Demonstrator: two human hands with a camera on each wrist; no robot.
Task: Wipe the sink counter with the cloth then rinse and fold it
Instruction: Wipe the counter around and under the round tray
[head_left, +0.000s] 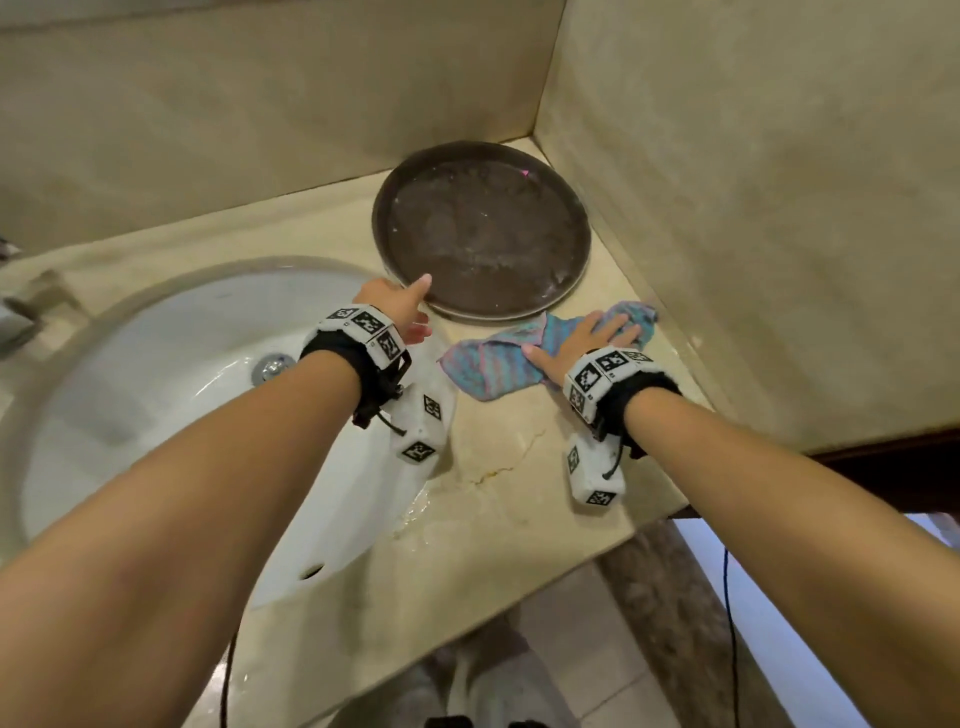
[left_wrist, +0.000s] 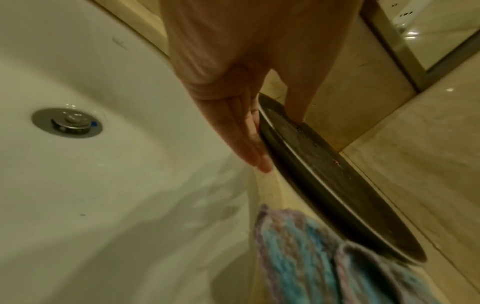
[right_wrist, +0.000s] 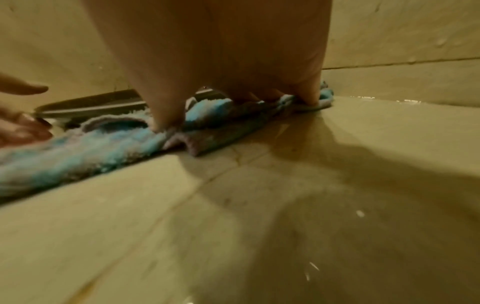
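The striped blue and pink cloth (head_left: 498, 358) lies crumpled on the beige counter (head_left: 509, 499), in the corner by the right wall. My right hand (head_left: 582, 340) presses flat on it with the fingers spread; in the right wrist view the fingertips (right_wrist: 309, 98) dig into the cloth (right_wrist: 91, 148). My left hand (head_left: 425, 306) is at the near edge of a dark round tray (head_left: 483, 234). Its straight fingers (left_wrist: 249, 139) touch the tray's (left_wrist: 324, 185) rim and its thumb reaches over the rim. Below them lies the cloth (left_wrist: 298, 257).
The white sink (head_left: 156, 364) with a metal drain (head_left: 270, 366) lies left of the hands. Part of a faucet (head_left: 21, 312) shows at the far left. Walls close in behind and to the right. Water lies on the counter near the basin (head_left: 431, 519).
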